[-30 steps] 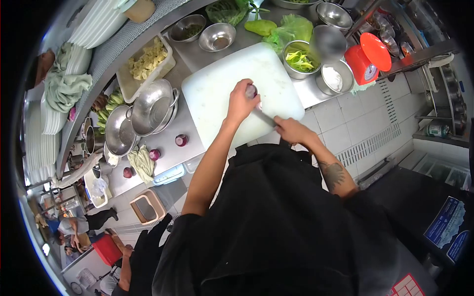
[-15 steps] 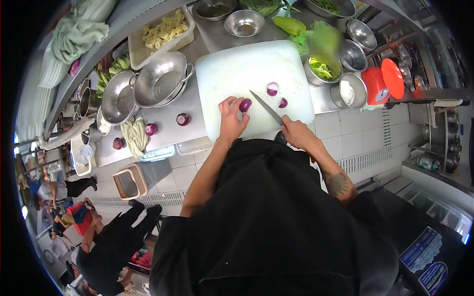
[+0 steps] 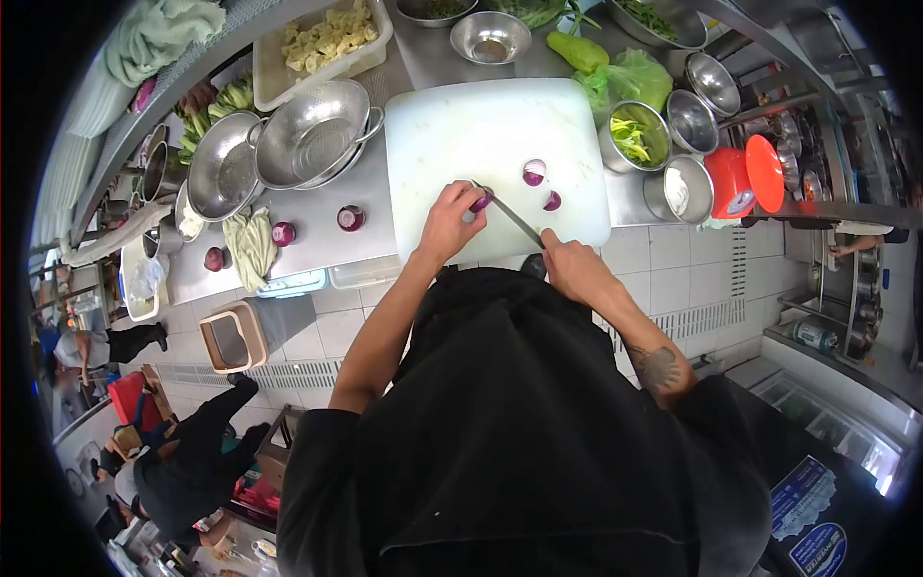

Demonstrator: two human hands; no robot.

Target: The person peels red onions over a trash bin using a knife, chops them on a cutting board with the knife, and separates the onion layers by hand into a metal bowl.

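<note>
On the white cutting board (image 3: 486,120), my left hand (image 3: 450,223) is closed on a piece of purple onion (image 3: 482,201), fingertips around it. My right hand (image 3: 580,269) grips the handle of a knife (image 3: 516,221). The blade points away to the left, and its tip end lies at the held onion; whether it has cut in cannot be made out. Two more pieces lie to the right of the blade: a larger onion piece (image 3: 534,172) with a pale face and a smaller onion wedge (image 3: 552,201).
Left of the board are colanders (image 3: 312,135), whole onions (image 3: 351,218), a cloth (image 3: 250,248) and a tub of pale florets (image 3: 329,40). A pot of cut greens (image 3: 635,137), steel bowls (image 3: 691,122) and a red scale (image 3: 735,183) stand right. Other people (image 3: 183,471) are behind at left.
The knife blade has moved left and now meets the onion under my left hand; before, a gap lay between them. The two loose onion pieces have stayed put on the board.
</note>
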